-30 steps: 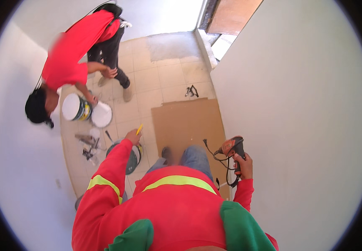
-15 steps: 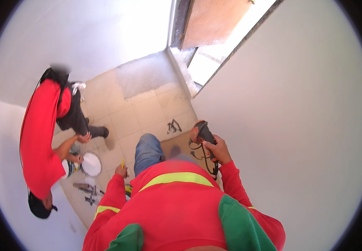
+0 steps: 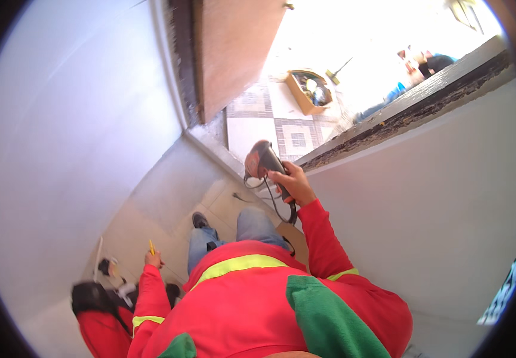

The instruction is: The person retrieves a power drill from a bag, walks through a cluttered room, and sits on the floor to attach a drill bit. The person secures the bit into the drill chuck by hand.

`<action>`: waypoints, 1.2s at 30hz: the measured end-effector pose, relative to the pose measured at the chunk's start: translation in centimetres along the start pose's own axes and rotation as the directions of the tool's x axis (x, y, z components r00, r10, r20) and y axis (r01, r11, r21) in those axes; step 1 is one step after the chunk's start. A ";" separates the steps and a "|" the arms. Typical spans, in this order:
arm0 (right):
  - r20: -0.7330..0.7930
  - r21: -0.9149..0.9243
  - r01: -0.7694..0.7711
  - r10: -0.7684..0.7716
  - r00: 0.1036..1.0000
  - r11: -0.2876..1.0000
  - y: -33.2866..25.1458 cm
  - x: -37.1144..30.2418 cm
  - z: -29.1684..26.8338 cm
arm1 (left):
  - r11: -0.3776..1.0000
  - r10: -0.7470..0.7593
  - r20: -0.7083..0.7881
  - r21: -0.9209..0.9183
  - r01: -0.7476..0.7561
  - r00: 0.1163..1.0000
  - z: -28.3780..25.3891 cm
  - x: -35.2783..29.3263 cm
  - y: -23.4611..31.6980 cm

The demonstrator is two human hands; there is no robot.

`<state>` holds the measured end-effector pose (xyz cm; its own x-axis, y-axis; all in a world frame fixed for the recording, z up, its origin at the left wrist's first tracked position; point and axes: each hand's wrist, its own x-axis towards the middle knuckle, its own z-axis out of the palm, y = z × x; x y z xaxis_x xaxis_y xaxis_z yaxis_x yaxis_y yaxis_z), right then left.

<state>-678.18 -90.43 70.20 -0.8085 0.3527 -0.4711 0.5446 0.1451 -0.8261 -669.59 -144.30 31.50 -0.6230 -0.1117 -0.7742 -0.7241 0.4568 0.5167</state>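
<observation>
While the right hand [image 3: 293, 182] is wrapping closed around the dark handle of a power tool [image 3: 264, 161], a sander-looking thing with a reddish-brown head, it's holding it up in front of the body, close to the white wall [image 3: 425, 203] on the right, at about the level of the wall's dark chipped top edge. A black cord [image 3: 276, 206] is dangling in loops from the tool, down past the wrist and red sleeve. The left hand [image 3: 153, 259] is hanging low at the person's side, fingers curling shut on a small yellow tool [image 3: 151, 246], pencil or screwdriver, too small to tell which. Both arms are wearing red sleeves with yellow reflective bands. Down below, blue jeans and a dark shoe [image 3: 199, 220] are showing over a pale tiled floor [image 3: 168, 203]. Someone else in red is crouching at the lower left, blurry. Up top, a brown door [image 3: 234, 48] is standing open, and beyond it a cardboard box [image 3: 308, 90] of odds and ends is sitting on patterned tiles.
</observation>
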 end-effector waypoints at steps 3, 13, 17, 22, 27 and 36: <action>-0.101 -0.004 0.053 -0.053 0.993 0.999 -5.6 5.4 -2.4 | 0.988 0.112 0.046 -0.111 -0.106 0.993 -2.1 6.7 13.3; -0.339 0.206 0.118 -0.042 0.940 0.971 -11.1 20.4 -14.0 | 0.938 0.337 0.262 -0.182 -0.296 0.905 8.8 2.8 45.8; -0.404 0.223 0.093 0.005 0.915 0.970 -12.7 29.8 -21.3 | 0.917 0.398 0.444 -0.162 -0.365 0.803 16.1 -0.3 63.0; -0.430 0.297 -0.059 0.189 0.883 0.953 -13.9 36.1 -31.9 | 0.937 0.314 0.544 -0.042 -0.348 0.778 23.2 -4.2 77.8; -0.513 0.364 -0.097 0.286 0.809 0.926 -16.2 37.0 -41.3 | 0.926 0.262 0.604 0.063 -0.373 0.752 27.0 -4.0 90.5; -0.676 0.580 0.068 0.433 0.596 0.812 -18.1 31.9 -57.0 | 0.771 0.228 0.744 0.257 -0.583 0.628 44.6 3.4 110.7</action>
<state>-701.16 -29.08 87.77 -0.0953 0.8981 -0.4293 0.2573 -0.3944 -0.8822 -738.59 -54.72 69.76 -0.3362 0.6903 -0.6406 -0.1185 0.6438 0.7560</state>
